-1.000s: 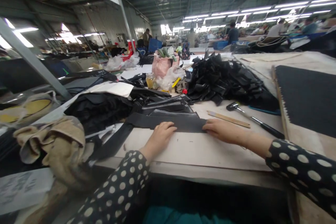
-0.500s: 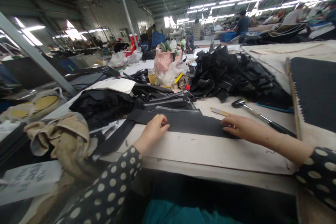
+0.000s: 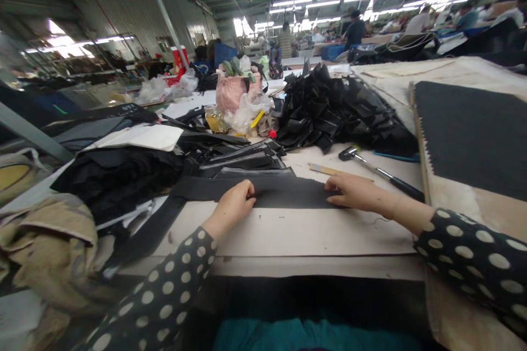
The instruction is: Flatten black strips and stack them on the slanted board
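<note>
A long black strip of sheet material [image 3: 288, 191] lies across the pale work board [image 3: 263, 233] in front of me. My left hand [image 3: 236, 200] has its fingers curled in on the strip's near edge, around the middle. Thumb and fingers of my right hand [image 3: 343, 192] pinch the strip at its right end, and the hand covers that end. Beyond the strip lie more flat black pieces [image 3: 247, 162], stacked loosely. Another black strip [image 3: 144, 236] slants toward me on the left. A hammer [image 3: 370, 167] and a yellowish flat stick [image 3: 323, 169] rest behind my right hand.
A large heap of black cut pieces [image 3: 329, 107] stands at the back. Left of it are a pink bag [image 3: 233, 92] and a glass jar [image 3: 216, 119]. A tan cloth [image 3: 53, 230] is at far left, a dark board [image 3: 473, 131] at right. Co-workers sit far behind.
My view has turned to the right, so the table's things appear further left. Along the strip, my left hand has slid slightly rightward, closer to my right hand, which stays at the right end.
</note>
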Motion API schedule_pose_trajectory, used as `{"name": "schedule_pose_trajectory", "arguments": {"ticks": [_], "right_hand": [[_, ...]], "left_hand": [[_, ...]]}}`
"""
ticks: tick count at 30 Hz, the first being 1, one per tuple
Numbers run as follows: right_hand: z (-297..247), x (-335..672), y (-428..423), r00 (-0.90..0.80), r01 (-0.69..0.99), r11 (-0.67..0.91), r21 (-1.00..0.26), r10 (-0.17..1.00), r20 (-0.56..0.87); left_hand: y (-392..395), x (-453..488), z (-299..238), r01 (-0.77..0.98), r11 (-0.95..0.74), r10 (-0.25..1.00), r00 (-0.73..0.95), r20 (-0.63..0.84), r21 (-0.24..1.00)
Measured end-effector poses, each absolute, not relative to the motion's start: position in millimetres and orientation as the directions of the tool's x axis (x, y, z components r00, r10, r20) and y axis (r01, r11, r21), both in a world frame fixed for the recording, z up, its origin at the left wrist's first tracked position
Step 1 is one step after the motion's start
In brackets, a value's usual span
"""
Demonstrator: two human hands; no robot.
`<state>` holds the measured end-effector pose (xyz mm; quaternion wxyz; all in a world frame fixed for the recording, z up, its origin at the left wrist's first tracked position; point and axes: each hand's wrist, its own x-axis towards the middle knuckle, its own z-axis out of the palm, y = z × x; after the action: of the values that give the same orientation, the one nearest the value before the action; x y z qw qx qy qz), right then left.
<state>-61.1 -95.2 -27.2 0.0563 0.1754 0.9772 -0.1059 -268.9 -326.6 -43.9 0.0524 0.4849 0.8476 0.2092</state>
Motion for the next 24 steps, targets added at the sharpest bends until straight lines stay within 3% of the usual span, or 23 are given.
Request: {"name": "schedule_pose_trajectory", "arguments": {"ticks": [7,11,17,24], "right_hand": [[-21.6,-64.9,-99.1,-0.932,0.347,0.922,-0.169,0.319,-0.171],[-25.6,-62.5,-98.9,-0.908,0.415,0.892,-0.179,0.392,-0.152],[-38.0,-59.7,-87.3,-0.876,0.48,0.835,-0.27,0.44,-0.199],[-39.5,-62.1,-88.9,-0.858,0.51,0.828,-0.233,0.473,-0.198]], "left_hand": [[-335.5,-270.3,-58.0,0.674,0.493,0.759,-0.642,0.108,0.55],[-339.0,-270.8,-65.9,0.643,0.478,0.716,-0.68,0.159,0.599],[-344.0,-271.1,-63.2,0.593,0.509,0.676,-0.724,0.136,0.623],[-349.3,-276.4,-60.0,0.582,0.536,0.661,-0.74,0.125,0.612]]}}
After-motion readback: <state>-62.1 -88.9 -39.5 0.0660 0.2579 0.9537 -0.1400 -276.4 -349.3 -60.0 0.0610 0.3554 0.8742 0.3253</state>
